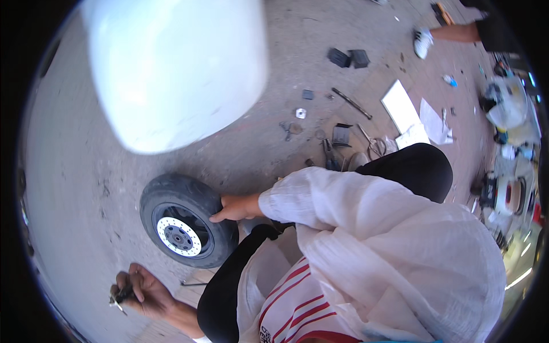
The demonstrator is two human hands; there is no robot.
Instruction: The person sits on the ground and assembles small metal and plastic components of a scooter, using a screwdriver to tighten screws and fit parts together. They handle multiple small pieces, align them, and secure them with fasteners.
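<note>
A small scooter-type wheel (pixel 215 250) with a black tyre stands on its tread on the grey ground, tilted in view. A perforated silver brake disc (pixel 167 240) is fixed around its dark hub. My right hand (pixel 237 207) grips the tyre's upper side, thumb on the sidewall and the other fingers mostly hidden behind it. Off to the left, apart from the wheel, my left hand (pixel 146 290) is closed around a small dark piece with a thin metal tip (pixel 118 303); its exact kind is unclear.
A large white rounded panel (pixel 177 68) fills the upper left. Pliers (pixel 330 154), scissors (pixel 376 146), a metal bar (pixel 351 103) and dark blocks (pixel 339 58) lie beyond my knee. Near them are a white board (pixel 400 107) and paper. Another person's shoe (pixel 423 43) shows at upper right.
</note>
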